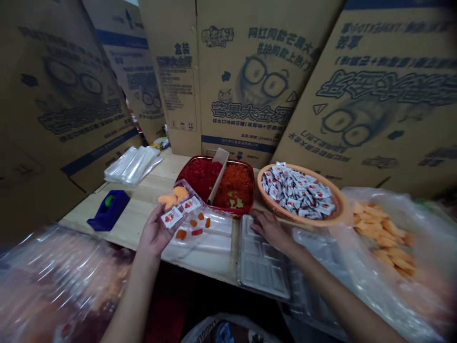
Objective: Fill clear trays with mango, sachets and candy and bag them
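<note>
My left hand point(155, 233) cups the edge of a clear plastic compartment tray point(210, 238). Two strawberry-print sachets point(172, 217) and orange dried fruit slices point(173, 196) lie in its near end, and small gummy pieces point(194, 226) lie further along. My right hand point(271, 229) rests flat on a stack of empty clear trays point(262, 262), holding nothing. Just beyond it stands a woven orange basket point(303, 190) heaped with red-and-white sachets. A red tray point(185, 164) holds red and orange pieces, with a wooden scoop point(218, 174) standing in it.
Large printed cardboard cartons point(250, 71) stand along the back of the wooden table point(124, 202). A blue tape dispenser point(108, 209) and folded clear bags point(132, 164) lie to the left. Plastic bags of orange slices point(378, 238) and reddish food point(53, 276) flank the front.
</note>
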`<state>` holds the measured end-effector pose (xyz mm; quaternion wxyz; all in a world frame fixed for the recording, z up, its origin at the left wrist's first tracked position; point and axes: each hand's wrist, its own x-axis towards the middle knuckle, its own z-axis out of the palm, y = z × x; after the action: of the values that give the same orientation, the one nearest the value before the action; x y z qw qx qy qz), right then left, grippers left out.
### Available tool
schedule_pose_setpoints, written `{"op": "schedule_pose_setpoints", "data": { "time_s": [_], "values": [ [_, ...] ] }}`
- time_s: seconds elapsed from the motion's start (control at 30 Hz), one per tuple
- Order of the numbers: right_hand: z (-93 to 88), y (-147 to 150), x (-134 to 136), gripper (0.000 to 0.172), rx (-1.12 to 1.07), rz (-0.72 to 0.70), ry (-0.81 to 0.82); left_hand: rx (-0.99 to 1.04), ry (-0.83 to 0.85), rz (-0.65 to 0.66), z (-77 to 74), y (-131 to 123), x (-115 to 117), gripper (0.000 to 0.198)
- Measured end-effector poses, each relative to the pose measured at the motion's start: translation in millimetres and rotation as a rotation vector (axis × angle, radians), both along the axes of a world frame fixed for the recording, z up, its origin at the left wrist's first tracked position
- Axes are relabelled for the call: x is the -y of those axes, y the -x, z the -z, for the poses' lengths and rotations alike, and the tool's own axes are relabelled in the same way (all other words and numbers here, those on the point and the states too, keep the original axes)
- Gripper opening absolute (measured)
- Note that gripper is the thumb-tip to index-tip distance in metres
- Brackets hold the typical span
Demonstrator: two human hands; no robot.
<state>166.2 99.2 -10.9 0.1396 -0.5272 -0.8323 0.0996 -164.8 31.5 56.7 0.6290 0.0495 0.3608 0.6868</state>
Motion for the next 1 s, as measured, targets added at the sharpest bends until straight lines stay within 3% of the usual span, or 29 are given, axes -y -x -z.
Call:
{"op": "schedule_pose_setpoints", "data": {
  "time_s": [0.1, 0.27, 0.57, 0.67, 0.8, 0.9, 1.0],
  "values": [
    [6.9, 6.1, 6.4, 0.031, 0.114, 0.056, -0.048, 0.011, 0.03, 0.058, 3.1, -6.7, 14.6, 0.023],
    [4.0, 15.9, 10.5, 0.034, 0.28, 0.027, -0.128, 0.025, 0.066, 0.092, 10.6, -14.7, 31.7, 0.024],
    [13.2, 16.9, 10.9, 0.031, 0.391, 0.057, -0.249, 0.105, 0.122, 0.157, 21.9, -19.7, 55.2, 0.019],
    [12.5, 15.8, 9.1, 0.031, 0.338, 0.075, -0.305, 0.099, 0.124, 0.184, 24.9, -19.3, 57.9, 0.021],
    [-7.4, 10.8, 8.6, 0.031, 0.003, 0.069, -0.303, 0.103, 0.137, 0.224, 33.2, -21.2, 57.8, 0.021],
    [-38.1, 18.9, 12.8, 0.03, -0.332, -0.019, -0.183, 0.152, 0.123, 0.297, 40.2, -27.3, 55.3, 0.025],
    [-70.3, 49.2, 19.3, 0.028, -0.475, -0.171, -0.009, 0.18, 0.113, 0.34, 44.6, -37.3, 51.3, 0.028]
  ]
}}
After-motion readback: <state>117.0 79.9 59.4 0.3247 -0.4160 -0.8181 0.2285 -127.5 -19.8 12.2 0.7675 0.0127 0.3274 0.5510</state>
